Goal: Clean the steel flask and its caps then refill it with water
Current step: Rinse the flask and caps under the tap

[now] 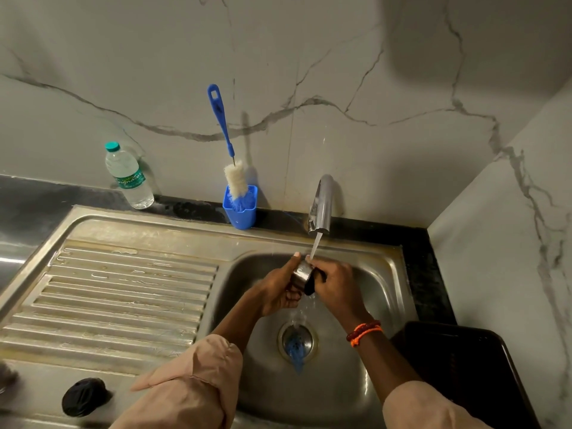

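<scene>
Now blue cup (240,212) – bottle brush (235,178) upright inside.

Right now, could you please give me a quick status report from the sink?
Both hands, left and right, gripping steel cap under running tap. Rinsing over sink. Nothing in the way.

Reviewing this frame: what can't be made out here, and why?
All in the head view:
- steel cap: mostly covered by the left hand and right hand, so its full shape is hidden.
- dark item in the right hand's grip: too covered to identify.
- steel flask: not identifiable anywhere in view.
- blurred object: cut off by the left edge.
- black tray: cut by the bottom edge, too dark to see inside.
</scene>
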